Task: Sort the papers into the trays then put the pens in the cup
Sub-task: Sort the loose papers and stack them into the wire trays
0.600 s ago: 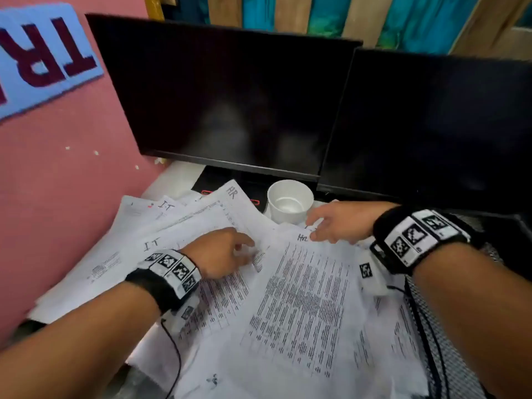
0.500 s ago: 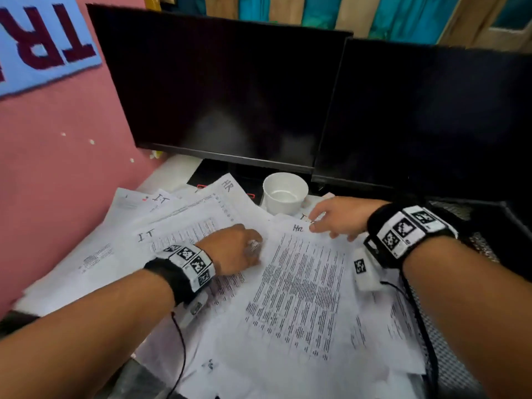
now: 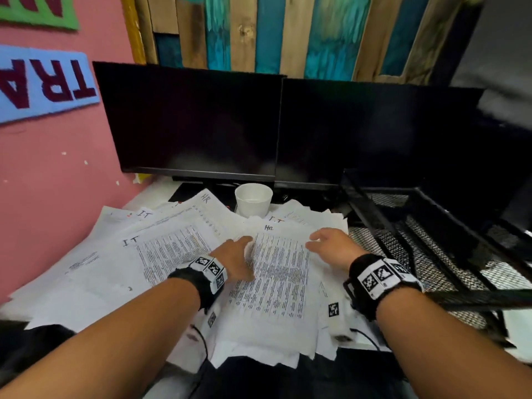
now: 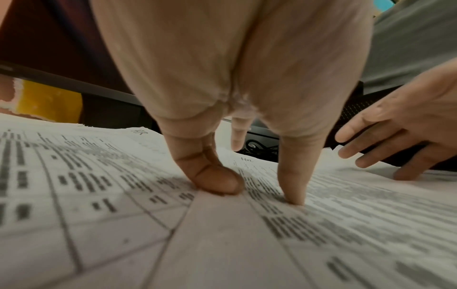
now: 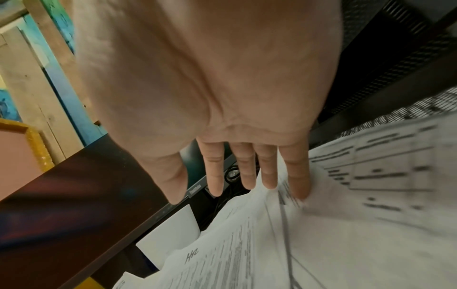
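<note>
The left grip (image 3: 234,262) presses straight fingertips (image 4: 294,197) onto the papers (image 3: 276,283) spread over the desk; the right grip (image 3: 331,244) hovers spread beside them. The cup (image 3: 253,199) stands behind, the trays (image 3: 431,254) right.

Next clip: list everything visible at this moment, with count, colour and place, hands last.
papers: many, white with black print, some marked HR or IT, spread loose over the desk
cup: one, white, behind the papers, below the monitors
trays: black wire mesh, stacked at the right; count unclear
monitors: two, black, screens dark, side by side at the back
wall: pink, at the left, with blue and green lettered signs
planks: wood and teal, behind the monitors
pens: none seen
wristbands: two, black with white markers, one on each wrist
left hand: fingertips press on the papers
right hand: fingers straight, over the right edge of the top sheet
</note>
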Demonstrator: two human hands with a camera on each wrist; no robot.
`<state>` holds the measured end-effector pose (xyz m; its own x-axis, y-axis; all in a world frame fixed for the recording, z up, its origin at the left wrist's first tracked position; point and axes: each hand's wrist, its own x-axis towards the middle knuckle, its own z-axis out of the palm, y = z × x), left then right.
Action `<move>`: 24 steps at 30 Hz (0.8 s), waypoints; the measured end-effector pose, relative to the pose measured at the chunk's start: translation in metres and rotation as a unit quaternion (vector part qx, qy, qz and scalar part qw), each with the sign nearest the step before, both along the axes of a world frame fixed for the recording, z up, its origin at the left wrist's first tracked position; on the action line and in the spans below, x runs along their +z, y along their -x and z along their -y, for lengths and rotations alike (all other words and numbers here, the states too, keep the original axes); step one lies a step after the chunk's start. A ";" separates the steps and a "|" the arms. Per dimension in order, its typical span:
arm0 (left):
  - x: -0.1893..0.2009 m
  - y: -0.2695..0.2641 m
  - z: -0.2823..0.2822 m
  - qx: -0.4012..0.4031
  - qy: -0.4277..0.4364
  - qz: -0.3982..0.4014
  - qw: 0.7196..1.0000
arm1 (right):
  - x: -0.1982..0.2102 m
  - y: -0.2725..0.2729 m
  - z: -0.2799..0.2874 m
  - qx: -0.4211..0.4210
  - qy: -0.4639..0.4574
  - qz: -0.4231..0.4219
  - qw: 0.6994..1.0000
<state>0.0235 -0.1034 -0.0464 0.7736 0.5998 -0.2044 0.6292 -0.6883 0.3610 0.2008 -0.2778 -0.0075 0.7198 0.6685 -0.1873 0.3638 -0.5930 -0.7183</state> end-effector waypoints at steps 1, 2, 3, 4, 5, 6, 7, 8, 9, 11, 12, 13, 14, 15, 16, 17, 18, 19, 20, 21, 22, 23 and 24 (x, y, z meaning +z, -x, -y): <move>0.000 0.002 0.002 0.013 -0.004 -0.006 1.000 | -0.002 0.002 0.005 -0.012 -0.007 -0.009 1.000; -0.001 0.003 0.003 0.032 -0.015 -0.015 0.999 | -0.003 0.005 0.009 -0.024 -0.013 -0.017 0.999; -0.002 0.004 0.004 0.049 -0.030 -0.022 0.998 | -0.006 0.007 0.013 -0.034 -0.019 -0.026 0.999; -0.003 0.006 0.005 0.059 -0.039 -0.027 0.997 | -0.008 0.010 0.016 -0.043 -0.025 -0.034 0.998; -0.003 0.006 0.007 0.061 -0.039 -0.029 0.997 | -0.010 0.012 0.019 -0.050 -0.029 -0.042 0.997; -0.003 0.006 0.009 0.059 -0.032 -0.031 0.997 | -0.012 0.014 0.022 -0.054 -0.032 -0.048 0.997; -0.002 0.006 0.010 0.055 -0.020 -0.029 0.998 | -0.013 0.016 0.024 -0.054 -0.030 -0.048 0.997; -0.001 0.006 0.011 0.054 -0.006 -0.024 0.998 | -0.014 0.018 0.026 -0.051 -0.028 -0.048 0.997; 0.001 0.006 0.013 0.053 0.007 -0.017 0.998 | -0.014 0.020 0.027 -0.048 -0.026 -0.049 0.997; 0.002 0.007 0.014 0.058 0.033 -0.007 0.998 | -0.016 0.023 0.031 -0.045 -0.032 -0.056 0.997; 0.002 0.006 0.015 0.065 0.044 -0.002 0.997 | -0.017 0.023 0.032 -0.046 -0.038 -0.060 0.996; 0.001 0.005 0.015 0.074 0.054 0.004 0.996 | -0.017 0.024 0.034 -0.046 -0.043 -0.065 0.996; 0.000 0.005 0.014 0.084 0.059 0.008 0.995 | -0.018 0.025 0.035 -0.045 -0.049 -0.070 0.995; -0.001 0.003 0.014 0.093 0.053 0.010 0.994 | -0.019 0.026 0.037 -0.046 -0.053 -0.075 0.995; -0.001 0.003 0.014 0.099 0.042 0.006 0.994 | -0.020 0.027 0.038 -0.047 -0.056 -0.077 0.994; -0.001 0.003 0.015 0.102 0.032 -0.002 0.994 | -0.022 0.027 0.039 -0.050 -0.061 -0.075 0.994; -0.001 0.003 0.016 0.103 0.030 -0.011 0.994 | -0.025 0.027 0.039 -0.056 -0.069 -0.074 0.993; -0.001 0.002 0.016 0.103 0.035 -0.014 0.994 | -0.027 0.028 0.040 -0.066 -0.074 -0.074 0.992; -0.002 0.002 0.016 0.102 0.044 -0.011 0.994 | -0.028 0.030 0.040 -0.074 -0.078 -0.073 0.992; -0.004 0.002 0.015 0.104 0.057 -0.005 0.993 | -0.030 0.031 0.040 -0.079 -0.076 -0.074 0.991; -0.005 0.002 0.014 0.110 0.071 0.003 0.991 | -0.033 0.031 0.040 -0.083 -0.075 -0.079 0.991; -0.006 0.002 0.013 0.117 0.088 0.014 0.989 | -0.034 0.032 0.041 -0.088 -0.074 -0.083 0.990; -0.006 0.002 0.012 0.121 0.108 0.024 0.987 | -0.036 0.032 0.041 -0.089 -0.073 -0.082 0.990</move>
<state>0.0220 -0.1152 -0.0521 0.6254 0.7143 -0.3143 0.7441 -0.4246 0.5158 0.1684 -0.3191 -0.0437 0.7970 0.5616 -0.2221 0.1338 -0.5228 -0.8419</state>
